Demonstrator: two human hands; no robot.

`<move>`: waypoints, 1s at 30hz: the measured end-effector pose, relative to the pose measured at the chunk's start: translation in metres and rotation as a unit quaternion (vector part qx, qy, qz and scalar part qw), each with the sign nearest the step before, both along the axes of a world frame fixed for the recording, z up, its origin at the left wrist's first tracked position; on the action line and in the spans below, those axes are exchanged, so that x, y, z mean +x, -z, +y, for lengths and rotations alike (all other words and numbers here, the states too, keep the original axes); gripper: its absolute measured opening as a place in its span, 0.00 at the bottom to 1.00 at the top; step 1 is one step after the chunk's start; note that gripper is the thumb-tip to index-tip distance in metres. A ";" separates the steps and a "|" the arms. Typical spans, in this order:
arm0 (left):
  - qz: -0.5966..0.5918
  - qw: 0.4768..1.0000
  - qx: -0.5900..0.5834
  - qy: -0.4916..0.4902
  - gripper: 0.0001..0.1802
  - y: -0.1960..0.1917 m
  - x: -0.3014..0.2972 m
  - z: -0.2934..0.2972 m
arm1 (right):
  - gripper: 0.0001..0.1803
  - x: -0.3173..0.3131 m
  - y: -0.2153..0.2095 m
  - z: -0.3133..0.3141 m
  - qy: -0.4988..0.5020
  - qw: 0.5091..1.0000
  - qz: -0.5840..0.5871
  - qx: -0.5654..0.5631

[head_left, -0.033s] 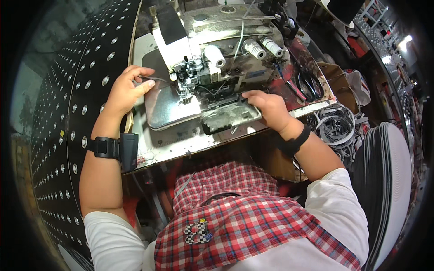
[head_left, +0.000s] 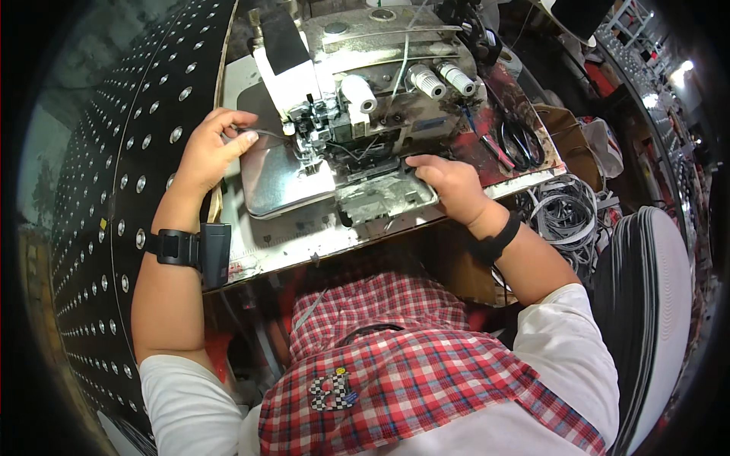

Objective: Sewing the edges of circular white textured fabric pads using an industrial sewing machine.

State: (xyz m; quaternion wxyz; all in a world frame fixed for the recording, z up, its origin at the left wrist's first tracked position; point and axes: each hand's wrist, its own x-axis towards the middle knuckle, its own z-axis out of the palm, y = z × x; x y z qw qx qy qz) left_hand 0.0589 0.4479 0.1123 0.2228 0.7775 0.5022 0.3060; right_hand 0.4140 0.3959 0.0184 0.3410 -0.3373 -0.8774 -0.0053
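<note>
We see an industrial sewing machine [head_left: 357,91] sitting at 12 o'clock on the worktable [head_left: 304,243]. Its long axis runs roughly 10-to-4 across the table, the needle end toward 9 o'clock and the thread-tension knobs [head_left: 437,78] toward 2 o'clock. A polished metal bed plate [head_left: 281,178] lies at the machine's 7 o'clock side.

Left hand [head_left: 207,152], at 9 o'clock of the needle area: thumb and forefinger are pinched together on a thin dark thread or wire [head_left: 266,134] that runs toward the needle; the other fingers are curled loosely. We can't tell what the strand is made of. There is a black strap with a small box [head_left: 199,249] on that wrist.

Right hand [head_left: 450,185], at 4 o'clock of the needle: it lies palm down, fingers together and flat on a grey hinged cover plate [head_left: 384,197] at the front edge of the machine, fingertips pointing toward 10 o'clock. There is a dark band [head_left: 498,238] on that wrist.

Surface: the table is worn, light with scale marks along the near edge, reddish toward 3 o'clock. Scissors [head_left: 521,143] lie at 3 o'clock of the machine, well apart from the right hand.

Room: black fabric studded with shiny dots [head_left: 114,152] hangs off the table from 7 to 11 o'clock. There is a tangle of white strips [head_left: 570,213] at 3 o'clock below the table edge and a stack of striped material [head_left: 646,304] at 4 o'clock. A red checked cloth [head_left: 395,357] covers our lap.
</note>
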 end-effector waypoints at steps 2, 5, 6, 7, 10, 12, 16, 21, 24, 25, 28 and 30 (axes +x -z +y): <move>-0.022 0.998 -0.032 -0.041 0.12 -0.004 0.005 0.001 | 0.13 0.002 0.002 -0.010 0.023 0.999 -0.033 -0.004; -0.078 0.992 0.067 -0.077 0.08 -0.016 0.018 -0.008 | 0.13 0.013 -0.011 -0.027 0.019 0.993 -0.113 -0.011; -0.128 0.985 0.061 -0.096 0.08 -0.021 0.024 -0.016 | 0.13 0.018 -0.018 -0.035 0.019 0.994 -0.111 -0.014; -0.065 0.988 0.116 -0.084 0.07 -0.025 0.028 -0.028 | 0.15 0.022 -0.024 -0.042 0.019 0.994 -0.103 -0.031; 0.023 0.989 0.117 -0.082 0.14 -0.019 0.042 -0.082 | 0.21 0.031 -0.038 -0.058 0.049 0.986 -0.133 -0.085; 0.055 0.973 0.172 -0.141 0.25 0.003 0.056 -0.116 | 0.20 0.034 -0.042 -0.067 0.070 0.988 -0.068 -0.117; -0.105 0.956 0.079 -0.263 0.46 0.062 0.079 -0.138 | 0.12 0.030 -0.035 -0.082 0.083 0.984 0.017 -0.154; -0.159 0.926 0.072 -0.335 0.56 0.097 0.090 -0.113 | 0.07 0.021 -0.030 -0.096 0.122 0.970 0.061 -0.200; -0.188 0.920 0.099 -0.331 0.52 0.099 0.094 -0.105 | 0.07 0.017 -0.034 -0.096 0.137 0.963 0.070 -0.224; -0.198 0.920 0.097 -0.325 0.50 0.099 0.094 -0.104 | 0.07 0.016 -0.036 -0.094 0.135 0.963 0.071 -0.222; -0.218 0.916 0.107 -0.318 0.51 0.097 0.093 -0.103 | 0.07 0.015 -0.042 -0.086 0.111 0.974 0.054 -0.187; -0.199 0.918 0.109 -0.324 0.50 0.097 0.090 -0.104 | 0.07 0.015 -0.045 -0.082 0.116 0.977 0.042 -0.175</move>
